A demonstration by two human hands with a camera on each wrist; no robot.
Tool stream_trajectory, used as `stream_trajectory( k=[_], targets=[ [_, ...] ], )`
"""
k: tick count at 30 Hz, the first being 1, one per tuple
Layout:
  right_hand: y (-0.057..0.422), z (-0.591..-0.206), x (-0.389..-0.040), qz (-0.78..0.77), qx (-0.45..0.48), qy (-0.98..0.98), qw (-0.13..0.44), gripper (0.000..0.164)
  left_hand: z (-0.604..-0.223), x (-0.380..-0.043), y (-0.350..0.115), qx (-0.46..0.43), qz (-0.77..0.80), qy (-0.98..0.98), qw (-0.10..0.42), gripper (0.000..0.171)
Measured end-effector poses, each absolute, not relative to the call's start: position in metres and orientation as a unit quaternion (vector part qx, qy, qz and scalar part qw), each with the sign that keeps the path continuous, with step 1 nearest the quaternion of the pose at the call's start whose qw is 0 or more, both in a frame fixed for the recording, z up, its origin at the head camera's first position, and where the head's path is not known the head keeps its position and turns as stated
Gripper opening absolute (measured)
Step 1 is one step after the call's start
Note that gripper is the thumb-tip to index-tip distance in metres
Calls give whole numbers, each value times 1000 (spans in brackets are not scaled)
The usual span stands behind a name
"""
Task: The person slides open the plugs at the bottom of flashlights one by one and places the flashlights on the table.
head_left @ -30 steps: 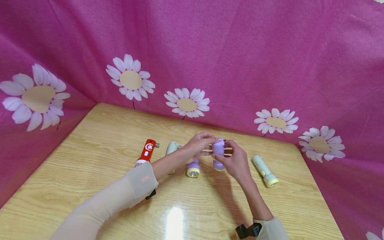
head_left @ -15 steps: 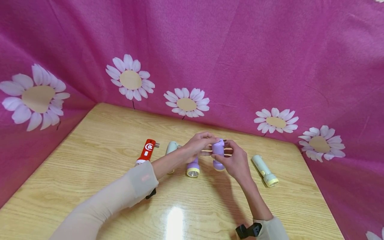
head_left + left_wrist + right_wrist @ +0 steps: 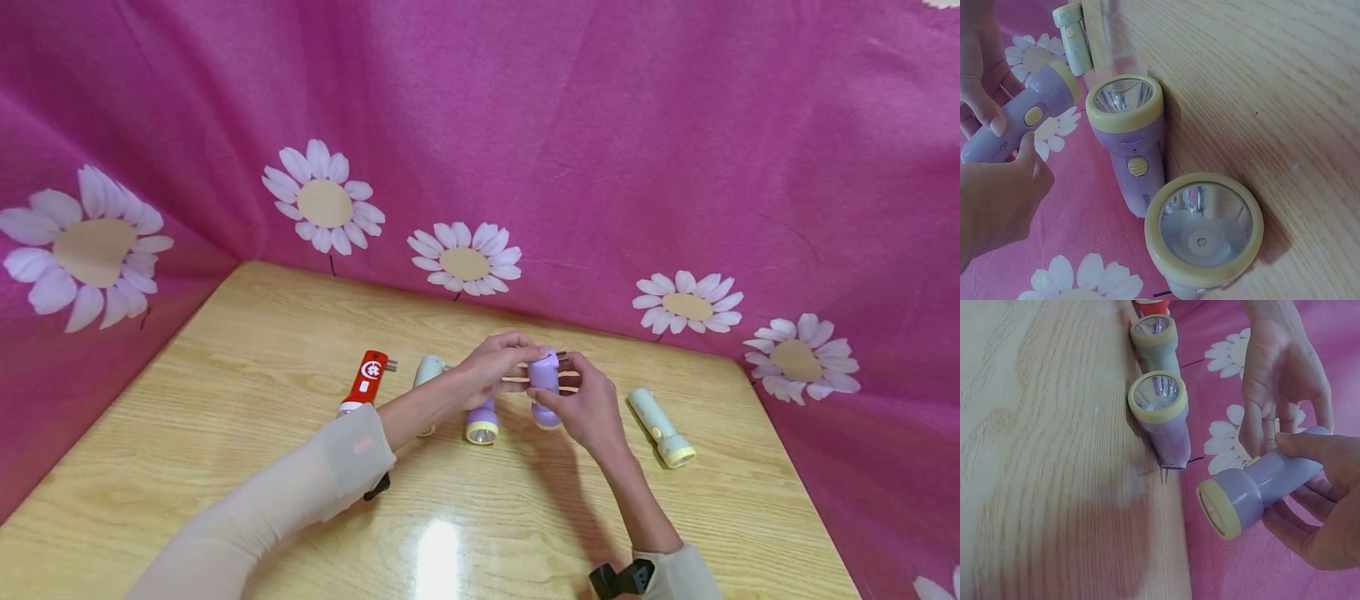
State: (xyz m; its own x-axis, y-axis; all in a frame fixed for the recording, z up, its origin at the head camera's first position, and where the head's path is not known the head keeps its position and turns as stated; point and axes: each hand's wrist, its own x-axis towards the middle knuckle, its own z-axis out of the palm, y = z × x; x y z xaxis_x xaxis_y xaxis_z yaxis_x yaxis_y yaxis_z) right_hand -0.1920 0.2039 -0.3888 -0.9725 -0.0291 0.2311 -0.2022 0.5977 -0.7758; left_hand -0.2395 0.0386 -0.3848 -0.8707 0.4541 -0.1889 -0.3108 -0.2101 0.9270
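Note:
Both hands hold a purple flashlight (image 3: 544, 377) with a yellow rim, just above the table in the head view. My right hand (image 3: 592, 404) grips its body, thumb on the near side and fingers behind, as the right wrist view shows. My left hand (image 3: 491, 367) holds the tail end, where metal plug prongs stick out to the right. In the left wrist view a yellow switch (image 3: 1033, 116) shows on the held flashlight (image 3: 1016, 122). Just left of it, a second purple flashlight (image 3: 482, 423) lies partly hidden under the left hand.
Farther left lie a pale green flashlight (image 3: 430, 368), partly covered by the left forearm, and a red flashlight (image 3: 367, 379) with prongs out. Another pale green flashlight (image 3: 662, 428) lies to the right. A pink flowered cloth (image 3: 570, 167) hangs behind the wooden table (image 3: 300, 325).
The head view has shifted very slightly. Both hands and the purple flashlight stay in about the same place.

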Motion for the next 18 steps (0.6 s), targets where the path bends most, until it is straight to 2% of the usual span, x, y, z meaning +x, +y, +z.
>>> stream_trajectory(
  k=[18],
  targets=[
    [203, -385, -191, 439, 75, -891, 94, 46, -387, -240, 40, 55, 781, 573, 242, 11]
  ],
)
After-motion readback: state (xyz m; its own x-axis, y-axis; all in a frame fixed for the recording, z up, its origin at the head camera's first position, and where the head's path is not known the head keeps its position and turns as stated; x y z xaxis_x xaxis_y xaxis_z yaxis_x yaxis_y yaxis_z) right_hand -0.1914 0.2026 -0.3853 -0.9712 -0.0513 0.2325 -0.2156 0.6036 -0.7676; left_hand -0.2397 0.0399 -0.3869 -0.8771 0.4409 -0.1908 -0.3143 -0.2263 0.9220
